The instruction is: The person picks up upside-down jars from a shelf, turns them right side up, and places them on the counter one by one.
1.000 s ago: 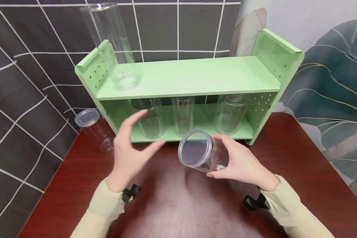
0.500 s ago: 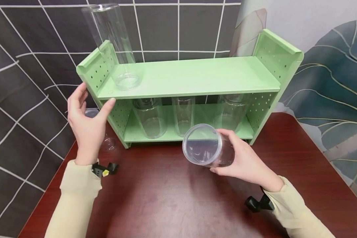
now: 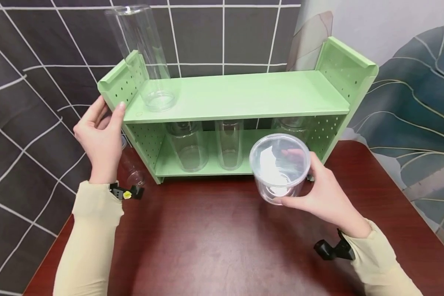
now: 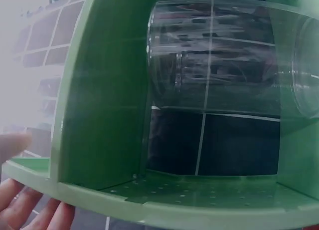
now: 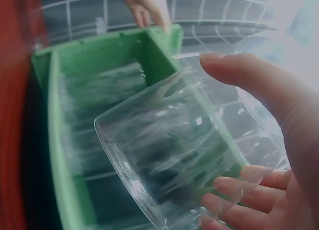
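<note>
The right hand [image 3: 327, 199], fingers curved wide, is holding the jar [image 3: 268, 176] at right before the shelf [image 3: 244, 95]; the left hand [image 3: 100, 144] is gripping its left edge; seemingly light, slippery, the jar is needing firm side hold

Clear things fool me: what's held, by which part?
The right hand holds a clear round plastic jar by its side; the left hand grips a green perforated shelf by its left panel.

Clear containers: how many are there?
6: one container in the right hand, a tall one atop the green shelf, a left one, middle one and right one on its lower level, and another on the table at its left. Others may be hidden.
</note>
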A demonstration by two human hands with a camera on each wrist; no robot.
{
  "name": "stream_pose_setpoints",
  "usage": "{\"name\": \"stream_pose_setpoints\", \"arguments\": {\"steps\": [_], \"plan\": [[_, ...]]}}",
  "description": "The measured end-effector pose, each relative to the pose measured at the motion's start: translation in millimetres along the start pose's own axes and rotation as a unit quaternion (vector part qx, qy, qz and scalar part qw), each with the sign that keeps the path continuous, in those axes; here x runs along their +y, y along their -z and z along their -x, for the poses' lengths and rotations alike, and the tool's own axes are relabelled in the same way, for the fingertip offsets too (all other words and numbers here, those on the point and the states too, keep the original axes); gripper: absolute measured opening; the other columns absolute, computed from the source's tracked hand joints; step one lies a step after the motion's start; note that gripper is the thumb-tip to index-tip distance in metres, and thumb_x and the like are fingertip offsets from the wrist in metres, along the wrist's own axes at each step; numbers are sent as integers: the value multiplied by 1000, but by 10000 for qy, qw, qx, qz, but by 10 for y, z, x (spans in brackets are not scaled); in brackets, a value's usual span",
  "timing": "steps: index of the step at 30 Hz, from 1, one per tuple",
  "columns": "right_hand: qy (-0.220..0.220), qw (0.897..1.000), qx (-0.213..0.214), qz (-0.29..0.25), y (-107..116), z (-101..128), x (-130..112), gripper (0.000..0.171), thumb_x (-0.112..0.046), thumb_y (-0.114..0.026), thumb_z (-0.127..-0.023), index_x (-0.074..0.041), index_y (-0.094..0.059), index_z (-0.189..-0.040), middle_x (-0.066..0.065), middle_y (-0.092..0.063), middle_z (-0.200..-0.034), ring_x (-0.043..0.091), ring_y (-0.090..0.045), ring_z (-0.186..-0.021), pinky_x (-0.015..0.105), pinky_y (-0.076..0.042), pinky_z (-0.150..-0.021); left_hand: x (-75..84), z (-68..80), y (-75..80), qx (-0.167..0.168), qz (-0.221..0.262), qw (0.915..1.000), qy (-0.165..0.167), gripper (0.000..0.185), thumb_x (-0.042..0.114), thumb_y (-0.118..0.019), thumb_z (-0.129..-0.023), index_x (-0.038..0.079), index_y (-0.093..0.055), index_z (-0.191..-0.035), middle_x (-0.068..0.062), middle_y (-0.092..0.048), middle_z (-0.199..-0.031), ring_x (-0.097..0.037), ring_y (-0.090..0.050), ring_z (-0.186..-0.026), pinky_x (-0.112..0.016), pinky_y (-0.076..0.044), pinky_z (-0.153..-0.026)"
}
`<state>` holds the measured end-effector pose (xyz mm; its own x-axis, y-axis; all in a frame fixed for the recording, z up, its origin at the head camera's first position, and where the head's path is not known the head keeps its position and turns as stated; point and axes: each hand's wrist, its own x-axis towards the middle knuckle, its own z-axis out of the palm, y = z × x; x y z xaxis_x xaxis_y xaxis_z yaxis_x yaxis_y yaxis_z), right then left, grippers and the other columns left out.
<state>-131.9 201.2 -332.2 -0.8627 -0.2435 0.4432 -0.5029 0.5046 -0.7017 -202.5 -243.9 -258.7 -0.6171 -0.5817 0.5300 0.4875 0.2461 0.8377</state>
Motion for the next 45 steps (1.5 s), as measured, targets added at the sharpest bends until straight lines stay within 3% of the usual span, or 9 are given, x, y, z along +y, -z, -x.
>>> {"name": "stream_pose_setpoints", "arguments": {"steps": [8,13,16,19,22,26,30,36,45], "plan": [[-198,9963,794,-249,432,50,-79,110,6,-100,-49,-19,-54,-146,3,-61,-134,17,-55,-115,19,-40,-93,-131,58,-51,296,-747,9953,-547,37,7,-78,-88,16,-74,-124,-4,-74,-114,-12,-71,-87,-18,-57,-76],[-329,9866,1563,-331,698,96,-91,105,18,-92,-51,-12,-56,-145,10,-64,-129,14,-61,-105,14,-46,-88,-148,76,-55,336,-1039,9911,-763,40,7,-77,-89,18,-73,-127,-1,-74,-115,-10,-70,-88,-17,-57,-74],[-288,9712,2044,-1191,856,111,-45,98,28,-85,-52,-2,-57,-141,14,-66,-126,16,-67,-97,16,-50,-85,-142,73,-50,320,-1122,9901,-778,40,8,-76,-89,18,-73,-127,-1,-74,-115,-9,-69,-86,-17,-57,-74],[-333,9407,2621,-2127,991,143,28,93,34,-78,-53,3,-58,-138,15,-70,-116,18,-69,-94,15,-52,-84,-129,69,-42,328,-1247,9884,-798,39,9,-77,-89,19,-73,-126,-1,-74,-113,-7,-68,-83,-16,-56,-74],[-567,9229,3011,-2332,1077,172,108,91,34,-76,-57,-2,-58,-139,13,-71,-114,15,-70,-99,14,-52,-86,-114,67,-35,355,-1359,9867,-821,38,9,-78,-88,19,-74,-125,-2,-75,-111,-6,-67,-81,-15,-56,-73],[-986,9280,3199,-1635,1168,192,239,92,30,-76,-60,-8,-57,-141,8,-67,-123,10,-67,-111,13,-47,-96,-88,64,-38,401,-1481,9843,-874,37,9,-78,-88,18,-75,-124,-4,-75,-109,-3,-67,-79,-14,-56,-73],[-1279,9317,3223,-1077,1253,201,407,89,27,-78,-62,-10,-58,-140,2,-69,-113,7,-67,-103,10,-46,-94,-55,67,-50,448,-1542,9827,-924,37,8,-78,-87,16,-75,-124,-6,-75,-109,-2,-67,-79,-13,-56,-74],[-1855,9489,2540,278,1287,206,809,87,2,-88,-74,-24,-48,-146,-12,-57,-109,2,-55,-91,5,-43,-81,-34,77,-64,452,-1585,9820,-925,37,8,-77,-88,16,-74,-124,-6,-75,-109,-2,-67,-79,-13,-56,-75],[-1923,9696,1511,-68,996,157,1573,77,-3,-86,-80,-28,-41,-137,-7,-57,-112,1,-61,-93,5,-47,-80,-42,81,-59,425,-1599,9818,-931,37,8,-77,-88,16,-74,-124,-5,-75,-110,-2,-67,-79,-13,-56,-75]]}}
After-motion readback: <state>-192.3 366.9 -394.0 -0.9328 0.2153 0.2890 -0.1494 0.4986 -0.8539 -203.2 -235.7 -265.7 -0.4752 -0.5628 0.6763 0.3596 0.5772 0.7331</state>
